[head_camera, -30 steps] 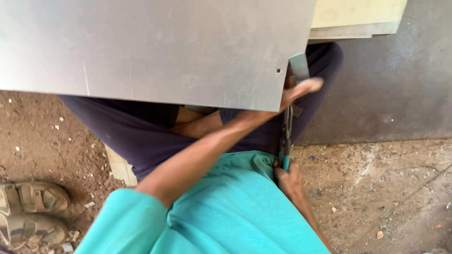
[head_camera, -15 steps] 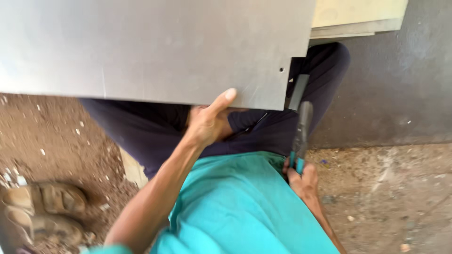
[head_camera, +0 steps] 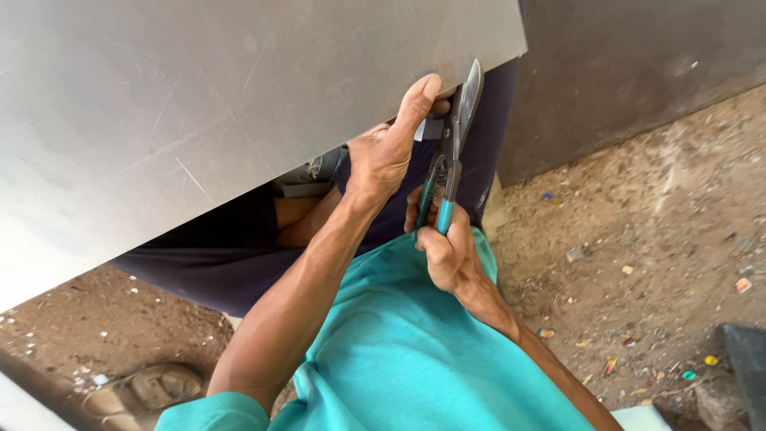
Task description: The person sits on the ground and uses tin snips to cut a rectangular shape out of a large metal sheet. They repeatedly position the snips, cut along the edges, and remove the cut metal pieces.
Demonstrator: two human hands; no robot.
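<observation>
Over the lap, the metal sheet rests tilted, its near edge pinched by the left hand, thumb on top. Right hand is clenched around the snips, blades at the sheet's corner. Best to keep the sheet steady and the thumb away from the blades. Any cut line is hidden; sandal partly cut off.

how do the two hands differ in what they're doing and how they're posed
The left hand reaches up to the lower edge of the grey metal sheet, thumb stretched out along it; the right hand sits lower, close to the turquoise shirt. The left is spread on the sheet, while the right is curled in a fist round the teal handles of the tin snips. Both are bare and work at the same corner.
</observation>
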